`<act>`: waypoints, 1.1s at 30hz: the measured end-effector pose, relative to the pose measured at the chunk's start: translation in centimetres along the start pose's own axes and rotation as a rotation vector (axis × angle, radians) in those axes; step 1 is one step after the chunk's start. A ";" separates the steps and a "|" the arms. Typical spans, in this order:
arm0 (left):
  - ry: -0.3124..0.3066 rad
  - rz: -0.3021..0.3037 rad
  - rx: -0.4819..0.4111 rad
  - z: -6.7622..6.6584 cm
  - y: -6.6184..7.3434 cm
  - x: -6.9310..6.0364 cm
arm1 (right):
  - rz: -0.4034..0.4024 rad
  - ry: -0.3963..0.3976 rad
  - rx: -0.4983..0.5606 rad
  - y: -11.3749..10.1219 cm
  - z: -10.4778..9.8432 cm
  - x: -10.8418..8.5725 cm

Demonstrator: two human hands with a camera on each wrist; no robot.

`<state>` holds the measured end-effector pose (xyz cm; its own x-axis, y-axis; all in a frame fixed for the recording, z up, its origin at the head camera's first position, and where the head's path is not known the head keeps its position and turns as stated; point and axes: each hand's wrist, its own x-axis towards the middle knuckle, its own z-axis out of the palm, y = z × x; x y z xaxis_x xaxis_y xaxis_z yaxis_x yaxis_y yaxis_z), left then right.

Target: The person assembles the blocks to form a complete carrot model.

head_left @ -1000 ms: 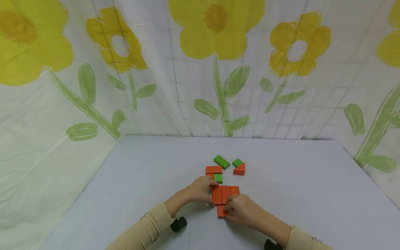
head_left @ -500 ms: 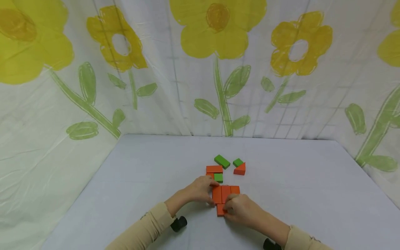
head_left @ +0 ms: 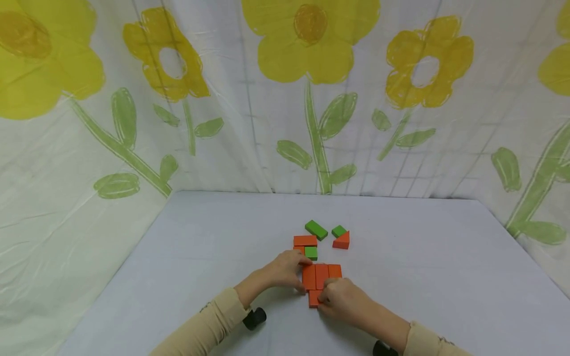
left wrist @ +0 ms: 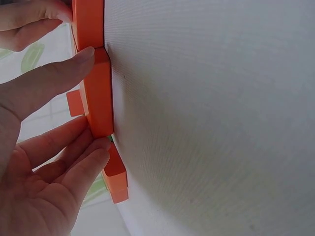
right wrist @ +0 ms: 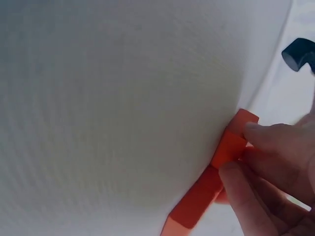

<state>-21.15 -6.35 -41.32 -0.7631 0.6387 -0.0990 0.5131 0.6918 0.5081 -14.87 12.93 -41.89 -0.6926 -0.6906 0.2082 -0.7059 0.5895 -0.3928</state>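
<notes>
Three orange blocks lie side by side on the white table, the left one point(head_left: 308, 278), the middle one point(head_left: 322, 277) and the right one point(head_left: 335, 271). My left hand point(head_left: 282, 271) holds the left block by its ends; in the left wrist view the thumb is at one end of that block point(left wrist: 100, 98) and the fingers at the other. Against the near side of the row sits another orange block point(head_left: 313, 298). My right hand point(head_left: 349, 299) pinches this near block point(right wrist: 230, 147) between thumb and fingers, partly covering it and the right block.
Beyond the row, a green square block point(head_left: 310, 253) touches an orange oblong block point(head_left: 305, 241) and a partly hidden orange one. Farther back lie a green oblong block point(head_left: 316, 230), a small green block point(head_left: 339, 231) and an orange triangular block point(head_left: 341, 241).
My right hand has slid the near orange block slightly away from me and to the left, up against the row. The left hand has stayed in place.
</notes>
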 end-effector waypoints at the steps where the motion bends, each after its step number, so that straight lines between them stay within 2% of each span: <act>1: 0.000 0.001 0.000 0.0 0.0 0.0 | 0.015 -0.015 0.016 0.0 -0.2 0.1; 3: -0.001 0.005 -0.005 0.0 -0.1 0.0 | 0.059 -0.048 0.066 0.0 -0.8 0.4; 5: 0.001 0.006 -0.011 0.0 -0.1 0.0 | 0.083 -0.049 0.091 0.1 -1.6 1.0; 10: 0.008 0.012 -0.028 0.0 -0.4 0.0 | 0.171 0.039 0.090 1.3 -3.1 3.9; 13: 0.008 0.008 -0.036 0.0 -0.4 -0.1 | 0.218 0.031 0.084 2.5 -3.0 6.1; 17: 0.017 0.021 -0.023 0.2 -0.3 -0.2 | 0.191 -0.039 0.044 3.9 -2.1 8.3; 23: 0.029 0.047 -0.047 0.2 -0.2 -0.3 | 0.139 -0.122 -0.032 4.7 -1.2 10.2; 28: 0.035 0.058 -0.040 0.3 -0.1 -0.4 | 0.174 -0.146 -0.060 4.4 -1.2 10.7; 33: 0.030 0.038 -0.027 0.3 0.0 -0.4 | 0.211 -0.139 -0.056 4.0 -1.1 11.0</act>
<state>-20.74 -6.48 -41.52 -0.7550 0.6536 -0.0535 0.5313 0.6575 0.5343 -25.48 8.16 -40.22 -0.8008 -0.5989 0.0004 -0.5580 0.7459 -0.3637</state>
